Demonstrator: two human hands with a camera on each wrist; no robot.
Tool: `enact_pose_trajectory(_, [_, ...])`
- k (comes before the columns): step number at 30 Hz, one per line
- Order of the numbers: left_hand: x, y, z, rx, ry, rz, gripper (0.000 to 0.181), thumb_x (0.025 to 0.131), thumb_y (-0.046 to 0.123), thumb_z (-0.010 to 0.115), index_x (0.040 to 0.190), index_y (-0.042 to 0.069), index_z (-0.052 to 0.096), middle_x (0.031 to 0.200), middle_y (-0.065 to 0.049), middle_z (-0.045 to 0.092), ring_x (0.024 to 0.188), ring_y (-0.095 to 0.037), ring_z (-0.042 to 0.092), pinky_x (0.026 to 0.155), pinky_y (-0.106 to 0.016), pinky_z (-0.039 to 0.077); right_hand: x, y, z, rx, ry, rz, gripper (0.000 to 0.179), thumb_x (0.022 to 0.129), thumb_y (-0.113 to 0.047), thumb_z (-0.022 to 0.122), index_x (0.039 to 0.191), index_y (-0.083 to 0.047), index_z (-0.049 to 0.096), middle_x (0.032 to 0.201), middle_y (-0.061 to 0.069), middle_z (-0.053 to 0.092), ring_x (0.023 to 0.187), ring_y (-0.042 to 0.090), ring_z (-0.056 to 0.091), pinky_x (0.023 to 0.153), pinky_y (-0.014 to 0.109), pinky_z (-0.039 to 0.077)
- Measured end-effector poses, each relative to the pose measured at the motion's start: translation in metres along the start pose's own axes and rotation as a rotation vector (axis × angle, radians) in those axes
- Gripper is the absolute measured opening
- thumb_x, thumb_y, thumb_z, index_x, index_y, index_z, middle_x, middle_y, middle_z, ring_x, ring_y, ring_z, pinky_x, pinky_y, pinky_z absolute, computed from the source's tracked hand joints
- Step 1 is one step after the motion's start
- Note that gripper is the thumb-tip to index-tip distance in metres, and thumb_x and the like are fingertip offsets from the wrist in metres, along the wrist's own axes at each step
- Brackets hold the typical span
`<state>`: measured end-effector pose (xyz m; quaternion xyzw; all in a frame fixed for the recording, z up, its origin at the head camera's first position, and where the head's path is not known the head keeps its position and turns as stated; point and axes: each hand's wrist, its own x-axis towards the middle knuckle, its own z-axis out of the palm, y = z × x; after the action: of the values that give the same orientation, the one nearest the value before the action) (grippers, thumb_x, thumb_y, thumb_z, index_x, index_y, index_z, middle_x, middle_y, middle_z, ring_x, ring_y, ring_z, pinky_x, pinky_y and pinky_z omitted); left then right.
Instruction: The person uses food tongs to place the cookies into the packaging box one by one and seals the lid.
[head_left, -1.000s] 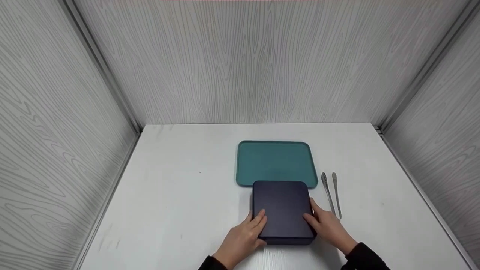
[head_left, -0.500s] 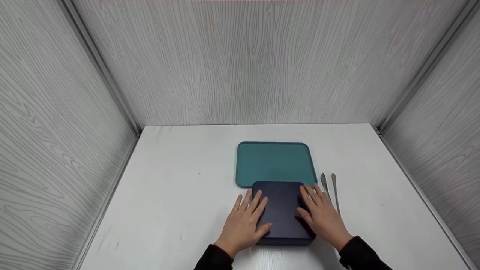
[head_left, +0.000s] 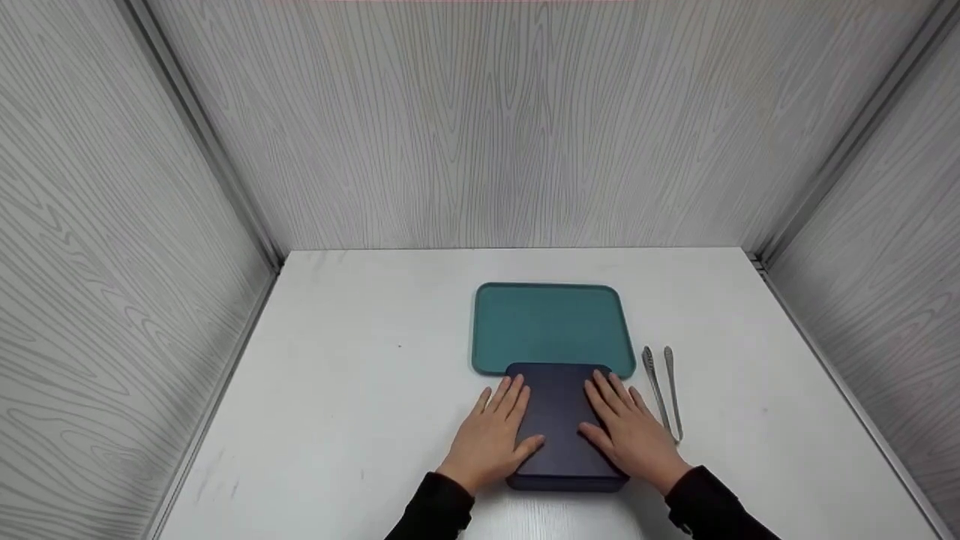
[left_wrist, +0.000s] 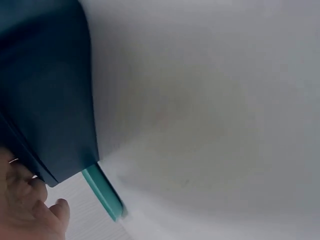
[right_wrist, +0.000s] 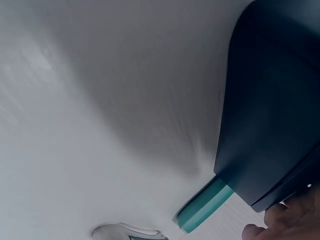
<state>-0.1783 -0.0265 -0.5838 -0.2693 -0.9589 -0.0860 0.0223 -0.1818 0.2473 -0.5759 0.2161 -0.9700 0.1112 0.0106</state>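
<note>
A dark navy rectangular box (head_left: 556, 442) with a lid stands on the white table, close to the person. The left hand (head_left: 487, 439) rests flat on the box's left side, fingers straight and pointing away. On its right side lies the right hand (head_left: 634, 431), fingers also straight and spread. The left wrist view shows the box's side wall (left_wrist: 55, 100) and a lid seam near the fingers (left_wrist: 30, 200). In the right wrist view the opposite wall (right_wrist: 270, 115) appears, with fingertips (right_wrist: 280, 217) at the lid edge. What the box contains is hidden.
A teal tray (head_left: 551, 326) lies just behind the box, its near edge partly hidden by it. Metal tongs (head_left: 664, 390) lie to the right of the box. Grey wood-grain panels (head_left: 510, 127) enclose the table at the back and both sides.
Both hands have gone from holding the box's sides to lying flat on its lid with straight fingers. Box, tray and tongs look about where they were.
</note>
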Motion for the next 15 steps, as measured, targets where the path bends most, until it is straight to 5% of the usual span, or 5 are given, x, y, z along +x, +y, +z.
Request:
enact_pose_trajectory(8, [0.0011,-0.0012,0.0085,-0.006,0.055,0.016,0.077,0.108,0.059,0.025,0.163,0.005,0.022,0.171,-0.010,0.018,0.157,-0.026,0.013,0.125,-0.044,0.020,0.0009,0.0015,0.0057,0.000,0.048,-0.004,0.071,0.107,-0.050,0.046,0.161,-0.007,0.031,0.169,0.015,0.022,0.156,0.034,0.017,0.122,0.056,0.023])
enact_pose_trajectory(15, [-0.0025,-0.0022,0.0058,-0.005,0.015,0.010,0.076,0.108,0.060,0.026,0.164,0.008,0.023,0.171,-0.008,0.018,0.158,-0.025,0.013,0.125,-0.048,0.017,-0.0017,-0.0002,0.0042,-0.006,-0.002,0.009,0.072,0.107,-0.052,0.045,0.162,-0.009,0.030,0.169,0.014,0.022,0.156,0.034,0.017,0.122,0.059,0.019])
